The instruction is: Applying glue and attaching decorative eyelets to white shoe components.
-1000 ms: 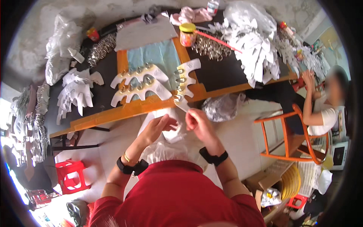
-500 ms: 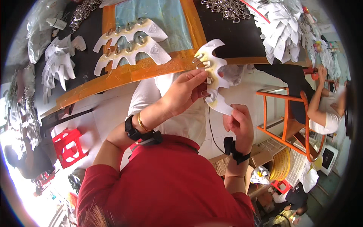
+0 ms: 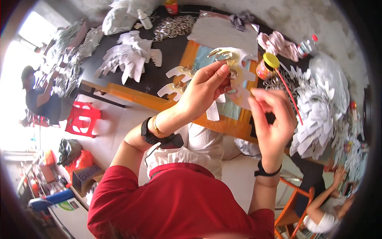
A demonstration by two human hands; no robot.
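Note:
My left hand [image 3: 207, 85] pinches a white scalloped piece [image 3: 247, 76] of thin sheet material with yellowish stains. Shiny metal rings [image 3: 225, 55] sit along its notched side, partly covered by my left fingers. At the lower end of the same piece, my right hand [image 3: 276, 119] has thumb and forefinger tips at its edge, the other fingers curled. Beneath my hands lies an orange-edged board [image 3: 234, 124] with a bluish sheet. Two similar scalloped pieces [image 3: 172, 91] with rings lie on it, partly hidden behind my left hand.
White cut pieces form piles at left [image 3: 127, 57] and right [image 3: 316, 111]. Metal rings [image 3: 173, 28] are heaped at the back. A yellow-lidded jar [image 3: 270, 61], a red stick [image 3: 290, 95] and a bottle [image 3: 306, 47] stand or lie rightward. A red stool [image 3: 83, 117] is left; a co-worker [image 3: 318, 211] sits lower right.
My view has swung, bringing more of the tabletop and back wall into sight. Both hands have lifted the scalloped piece over the board. The right hand's fingers look more spread.

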